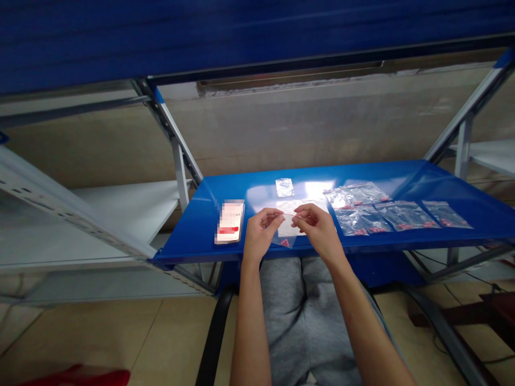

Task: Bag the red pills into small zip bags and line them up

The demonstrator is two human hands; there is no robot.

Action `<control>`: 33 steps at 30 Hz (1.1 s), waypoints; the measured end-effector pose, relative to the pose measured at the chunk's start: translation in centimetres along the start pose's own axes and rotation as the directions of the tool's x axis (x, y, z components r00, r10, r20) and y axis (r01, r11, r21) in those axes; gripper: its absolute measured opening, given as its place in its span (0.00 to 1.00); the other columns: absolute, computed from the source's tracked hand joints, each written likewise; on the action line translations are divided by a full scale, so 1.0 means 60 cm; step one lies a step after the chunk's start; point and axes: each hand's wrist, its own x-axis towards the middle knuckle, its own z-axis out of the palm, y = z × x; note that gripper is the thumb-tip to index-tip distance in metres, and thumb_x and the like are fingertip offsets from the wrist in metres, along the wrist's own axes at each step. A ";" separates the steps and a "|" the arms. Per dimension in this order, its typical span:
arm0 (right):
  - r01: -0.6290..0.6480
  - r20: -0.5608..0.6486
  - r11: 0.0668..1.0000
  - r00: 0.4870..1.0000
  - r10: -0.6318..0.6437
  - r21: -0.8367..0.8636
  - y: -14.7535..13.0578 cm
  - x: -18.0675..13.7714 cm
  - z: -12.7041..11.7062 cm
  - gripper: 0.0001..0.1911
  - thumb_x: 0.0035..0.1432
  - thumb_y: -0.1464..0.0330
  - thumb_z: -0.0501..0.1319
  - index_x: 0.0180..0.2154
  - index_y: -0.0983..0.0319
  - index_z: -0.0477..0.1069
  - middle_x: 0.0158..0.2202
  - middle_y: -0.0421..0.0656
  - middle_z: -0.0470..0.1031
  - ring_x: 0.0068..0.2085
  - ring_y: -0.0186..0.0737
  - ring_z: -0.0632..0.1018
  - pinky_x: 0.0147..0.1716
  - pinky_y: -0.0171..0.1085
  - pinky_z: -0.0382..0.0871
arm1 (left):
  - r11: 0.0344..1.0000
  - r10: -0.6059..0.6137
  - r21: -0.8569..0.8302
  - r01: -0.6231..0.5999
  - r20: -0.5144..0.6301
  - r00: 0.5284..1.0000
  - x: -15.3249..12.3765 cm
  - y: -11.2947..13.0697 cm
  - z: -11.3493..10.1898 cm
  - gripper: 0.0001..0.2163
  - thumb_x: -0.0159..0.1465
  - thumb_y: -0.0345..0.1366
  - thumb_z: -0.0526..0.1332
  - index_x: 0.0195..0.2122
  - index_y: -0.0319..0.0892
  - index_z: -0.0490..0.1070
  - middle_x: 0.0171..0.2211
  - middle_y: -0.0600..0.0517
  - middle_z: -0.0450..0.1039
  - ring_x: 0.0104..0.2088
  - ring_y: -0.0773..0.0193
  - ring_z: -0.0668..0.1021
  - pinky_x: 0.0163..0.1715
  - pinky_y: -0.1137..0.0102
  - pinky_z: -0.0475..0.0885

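Observation:
Between my hands hangs a small clear plastic bag with several pink-red beads gathered at its bottom. My left hand pinches the bag's top edge on one side. On the other side, my right hand grips the same edge between thumb and fingers. The fingertips are close together, near the front edge of the blue table. Behind the bag lies a white sheet, partly covered by my hands. What the small beads are exactly is too small to tell.
Several filled clear bags lie flat in overlapping rows on the right. A stack of clear bags is at the back middle. A phone with a lit screen lies left. A blue shelf spans overhead; metal posts flank the table.

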 end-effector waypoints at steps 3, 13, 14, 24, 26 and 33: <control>-0.009 0.011 1.000 1.000 0.009 -0.002 0.001 0.002 -0.011 0.17 0.51 0.57 0.71 0.39 0.59 0.73 0.30 0.41 0.77 0.32 0.42 0.82 0.26 0.35 0.70 | 1.000 -0.013 -0.020 0.013 -0.008 1.000 0.000 0.000 0.003 0.09 0.60 0.40 0.70 0.38 0.41 0.80 0.35 0.50 0.82 0.37 0.61 0.82 0.40 0.69 0.75; -0.033 -0.012 0.998 0.999 0.034 0.056 -0.004 0.000 -0.029 0.20 0.46 0.55 0.74 0.36 0.58 0.72 0.26 0.39 0.78 0.31 0.44 0.82 0.32 0.39 0.73 | 0.990 -0.087 -0.114 0.084 -0.016 0.996 -0.003 0.016 0.016 0.11 0.57 0.40 0.72 0.39 0.41 0.80 0.32 0.51 0.81 0.34 0.63 0.81 0.33 0.71 0.74; -0.035 -0.015 0.997 0.999 0.036 0.070 -0.005 0.000 -0.030 0.20 0.46 0.56 0.75 0.35 0.58 0.71 0.25 0.39 0.78 0.31 0.44 0.82 0.32 0.39 0.73 | 0.989 -0.085 -0.121 0.083 -0.015 0.996 -0.003 0.017 0.017 0.12 0.56 0.40 0.72 0.39 0.41 0.80 0.31 0.51 0.80 0.33 0.63 0.81 0.32 0.71 0.74; -0.031 -0.012 0.996 0.999 0.033 0.078 -0.019 -0.005 -0.040 0.21 0.48 0.56 0.74 0.38 0.57 0.70 0.27 0.38 0.78 0.32 0.42 0.82 0.27 0.35 0.68 | 0.984 -0.050 -0.174 0.046 -0.022 0.998 -0.002 0.013 0.029 0.10 0.57 0.37 0.70 0.39 0.44 0.76 0.28 0.55 0.76 0.35 0.62 0.82 0.36 0.70 0.74; -0.044 0.020 0.997 0.999 0.043 0.066 -0.024 -0.008 -0.041 0.22 0.49 0.55 0.74 0.41 0.57 0.72 0.29 0.39 0.80 0.34 0.43 0.82 0.28 0.35 0.68 | 0.981 -0.029 -0.193 0.024 -0.024 0.999 -0.002 0.013 0.033 0.09 0.58 0.37 0.69 0.39 0.44 0.75 0.27 0.56 0.76 0.36 0.61 0.82 0.41 0.68 0.75; -0.069 0.022 0.994 0.998 0.067 0.088 -0.028 -0.010 -0.037 0.21 0.48 0.55 0.75 0.40 0.58 0.75 0.30 0.41 0.82 0.34 0.45 0.83 0.29 0.36 0.69 | 0.970 -0.026 -0.241 0.032 0.026 0.999 -0.006 0.014 0.034 0.19 0.60 0.39 0.71 0.51 0.46 0.73 0.34 0.53 0.80 0.38 0.62 0.83 0.41 0.70 0.75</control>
